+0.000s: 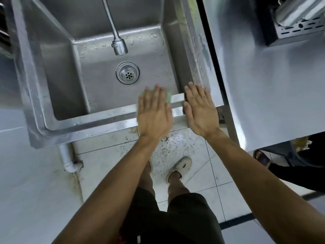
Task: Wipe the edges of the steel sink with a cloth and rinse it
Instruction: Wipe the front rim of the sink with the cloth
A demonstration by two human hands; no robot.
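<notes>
Hands flat — left hand [154,111] on cloth [168,96] — sink [88,124] rim.

Wet white floor tiles [202,175] with dark grout fill six o'clock. A steel counter [263,85] spans three o'clock. A white drainpipe [67,158] drops at eight o'clock.

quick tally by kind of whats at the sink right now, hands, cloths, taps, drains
hands: 2 (left hand flat on the cloth, right hand flat on the front right corner of the sink)
cloths: 1 (green cloth, mostly hidden under the left hand)
taps: 1 (flexible faucet)
drains: 1 (drain)
total: 5
</notes>
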